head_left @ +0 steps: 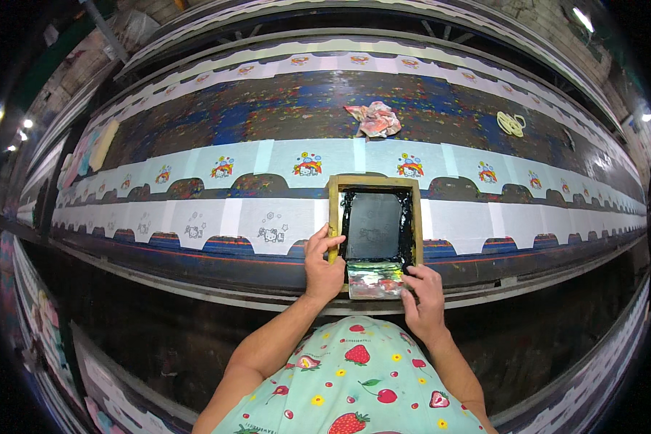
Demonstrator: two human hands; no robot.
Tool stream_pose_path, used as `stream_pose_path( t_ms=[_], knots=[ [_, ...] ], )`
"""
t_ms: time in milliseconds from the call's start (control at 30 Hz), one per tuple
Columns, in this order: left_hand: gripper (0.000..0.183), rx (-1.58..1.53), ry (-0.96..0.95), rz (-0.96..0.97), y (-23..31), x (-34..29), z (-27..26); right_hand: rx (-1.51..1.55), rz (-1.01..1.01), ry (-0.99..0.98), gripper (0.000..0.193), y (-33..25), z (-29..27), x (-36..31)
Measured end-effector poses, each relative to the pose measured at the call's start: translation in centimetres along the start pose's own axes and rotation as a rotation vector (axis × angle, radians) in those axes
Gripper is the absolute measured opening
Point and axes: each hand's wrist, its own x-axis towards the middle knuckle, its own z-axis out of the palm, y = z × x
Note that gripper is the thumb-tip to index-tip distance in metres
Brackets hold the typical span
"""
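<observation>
A wooden-framed printing screen [333,206] lies on the near row of white fabric pieces [461,235]. Black ink rings its dark mesh [375,210], where a faint line drawing shows through. My left hand [323,269] is closed round the left side rail of the frame. At the screen's near end, a wide squeegee [376,282] smeared with paint leans across the mesh. My right hand [425,298] holds the squeegee by its right end, fingers bent over it. Left of the screen, black outline prints [271,235] mark the fabric pieces; those to its right look plain.
Behind, another fabric row carries coloured prints [308,165]. On the paint-speckled table [282,108] lie a stained crumpled rag [375,119] and a coil of pale cord [511,124]. Folded cloths [103,146] sit at the far left. The table's front rail [528,278] runs before me.
</observation>
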Motion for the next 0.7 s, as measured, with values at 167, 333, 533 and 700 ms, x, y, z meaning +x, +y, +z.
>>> stream_pose_path(
  t_ms=[167, 333, 533, 700],
  knots=[
    [0.050, 0.005, -0.018, -0.040, -0.2, -0.1, 0.5, -0.060, -0.206, -0.204, 0.043, -1.6, 0.4, 1.5],
    [0.051, -0.013, -0.026, -0.042, -0.6, 0.1, 0.6, -0.234, -0.329, -0.311, 0.038, -1.7, 1.0, 3.8],
    [0.052, -0.009, -0.006, -0.059, -1.4, -0.1, 0.5, -0.233, -0.348, -0.470, 0.039, -1.5, -0.2, 6.2],
    [0.049, -0.019, -0.012, -0.094, -1.9, 0.0, 0.6, -0.145, -0.311, -0.686, 0.039, 0.8, -1.8, 11.8]
  ],
)
